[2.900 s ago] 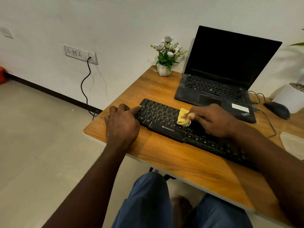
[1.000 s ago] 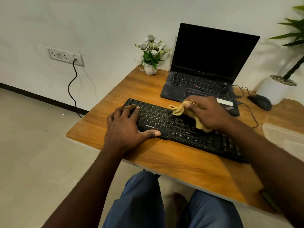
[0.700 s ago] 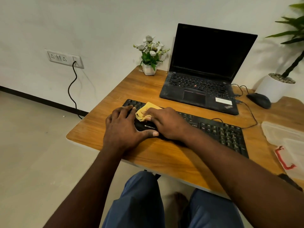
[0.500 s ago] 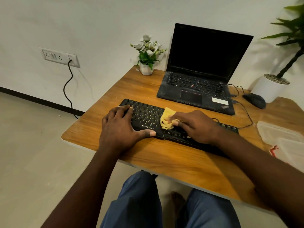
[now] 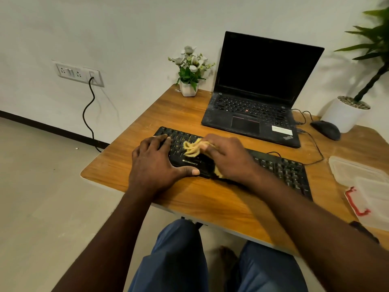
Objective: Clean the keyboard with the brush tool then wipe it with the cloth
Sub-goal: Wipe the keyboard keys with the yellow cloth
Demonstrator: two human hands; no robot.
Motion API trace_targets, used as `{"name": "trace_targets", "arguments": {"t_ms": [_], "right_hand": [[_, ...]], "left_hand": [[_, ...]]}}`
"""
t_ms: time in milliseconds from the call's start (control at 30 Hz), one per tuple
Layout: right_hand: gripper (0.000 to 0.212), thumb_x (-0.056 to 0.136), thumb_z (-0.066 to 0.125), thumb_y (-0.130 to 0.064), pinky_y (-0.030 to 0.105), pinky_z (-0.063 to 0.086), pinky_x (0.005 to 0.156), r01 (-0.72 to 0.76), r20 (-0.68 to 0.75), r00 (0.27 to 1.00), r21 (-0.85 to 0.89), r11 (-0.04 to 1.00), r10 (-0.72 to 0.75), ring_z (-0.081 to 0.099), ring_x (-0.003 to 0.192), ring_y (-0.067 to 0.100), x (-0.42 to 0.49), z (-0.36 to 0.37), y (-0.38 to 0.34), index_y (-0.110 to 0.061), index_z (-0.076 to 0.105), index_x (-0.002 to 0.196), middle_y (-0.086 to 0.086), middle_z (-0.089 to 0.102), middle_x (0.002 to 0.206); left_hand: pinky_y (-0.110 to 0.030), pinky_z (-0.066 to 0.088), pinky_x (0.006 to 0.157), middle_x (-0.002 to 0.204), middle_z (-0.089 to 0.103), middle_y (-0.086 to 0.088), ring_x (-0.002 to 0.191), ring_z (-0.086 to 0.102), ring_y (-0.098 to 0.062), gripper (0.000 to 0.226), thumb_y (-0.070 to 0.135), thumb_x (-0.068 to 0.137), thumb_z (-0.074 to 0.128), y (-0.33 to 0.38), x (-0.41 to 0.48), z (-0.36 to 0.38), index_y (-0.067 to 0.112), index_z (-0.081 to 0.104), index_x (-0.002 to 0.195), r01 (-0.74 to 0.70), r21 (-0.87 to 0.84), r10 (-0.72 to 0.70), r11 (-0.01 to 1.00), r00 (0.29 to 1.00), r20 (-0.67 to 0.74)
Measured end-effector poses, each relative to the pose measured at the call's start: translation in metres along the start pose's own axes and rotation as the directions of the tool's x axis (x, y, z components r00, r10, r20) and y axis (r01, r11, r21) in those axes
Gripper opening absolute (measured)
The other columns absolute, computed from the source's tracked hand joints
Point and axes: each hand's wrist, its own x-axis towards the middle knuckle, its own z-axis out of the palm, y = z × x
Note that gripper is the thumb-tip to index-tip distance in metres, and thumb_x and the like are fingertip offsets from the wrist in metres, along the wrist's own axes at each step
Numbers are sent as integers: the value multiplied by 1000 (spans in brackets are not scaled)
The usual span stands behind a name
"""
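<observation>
A black keyboard (image 5: pixel 280 167) lies across the wooden desk (image 5: pixel 210 203) in front of me. My left hand (image 5: pixel 153 163) rests on its left end, fingers on the keys and thumb along the front edge. My right hand (image 5: pixel 229 157) grips a crumpled yellow cloth (image 5: pixel 191 147) and presses it on the keys left of the keyboard's middle, close to my left hand. A bit of cloth also shows under my right palm. No brush tool is in view.
An open black laptop (image 5: pixel 252 114) stands behind the keyboard, a small flower pot (image 5: pixel 188 89) to its left. A black mouse (image 5: pixel 326 129) and a white planter (image 5: pixel 345 114) are at the back right. Clear plastic containers (image 5: pixel 362 182) lie at the right edge.
My right hand has swept the cloth back and forth over the keys and now sits a little left of where it was half a second ago. My left hand has kept its place.
</observation>
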Motion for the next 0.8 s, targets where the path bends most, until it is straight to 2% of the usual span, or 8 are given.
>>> {"name": "trace_targets", "arguments": {"t_ms": [167,300,400,467,533,633,700,800], "right_hand": [[31,108,49,-32,37,53,83,154,171,980,-300,941,-106,64,94,17,-7,11,-3,-28,57,138,3,72,113],[34,108,47,-33,14,36,71,165,233,968,-318,934,-91,52,78,-7,-46,-41,31,-31,60,139,-12,68,111],[31,106,44,-45,17,39,69,99,207,977,-254,962,-46,61,77,-6,-75,-81,61,-37,68,124,-26,66,92],[26,107,45,-47,27,47,69,2,111,994,-177,984,17,65,77,1,-83,-101,74,-38,69,110,-17,69,86],[21,107,48,-37,31,47,71,-155,-53,987,-34,987,153,63,81,-1,-77,-113,78,-33,69,103,-13,68,91],[20,109,48,-34,31,40,74,-339,-241,903,109,934,356,56,89,6,-49,-115,78,-27,66,111,-10,63,101],[22,109,48,-35,34,41,77,-359,-251,883,185,915,397,56,92,13,-21,-108,71,-25,65,118,-6,63,107],[24,110,48,-34,30,41,68,-322,-182,905,302,897,385,57,83,11,24,-87,54,-23,66,120,-4,64,104]], "left_hand": [[-54,21,118,165,28,2,151,17,-24,136,109,54,30,-2,1,1,22,30,159,3,-13,-3,1000,1000,-12],[-53,18,120,165,25,3,150,14,-24,135,109,55,31,-4,2,2,24,28,159,-2,-12,2,1000,1000,-8],[-53,18,120,165,25,3,150,15,-24,133,109,56,31,-4,2,4,24,30,158,-9,-17,9,1000,1000,-17],[-53,17,121,165,25,3,151,15,-24,131,108,58,32,-3,3,4,25,31,158,-27,-17,27,999,999,-27],[-52,16,122,165,26,2,151,15,-24,130,109,58,30,-1,2,5,26,31,158,-61,9,61,998,998,-29],[-52,12,125,167,23,3,153,12,-23,131,110,58,23,6,-2,6,27,28,160,-130,43,130,991,991,2],[-51,8,125,168,20,3,154,10,-23,130,109,60,20,14,-4,7,28,25,161,-180,49,179,982,983,26],[-46,2,126,169,17,5,156,7,-20,127,107,64,17,23,-5,9,26,20,162,-240,85,235,967,970,58]]}}
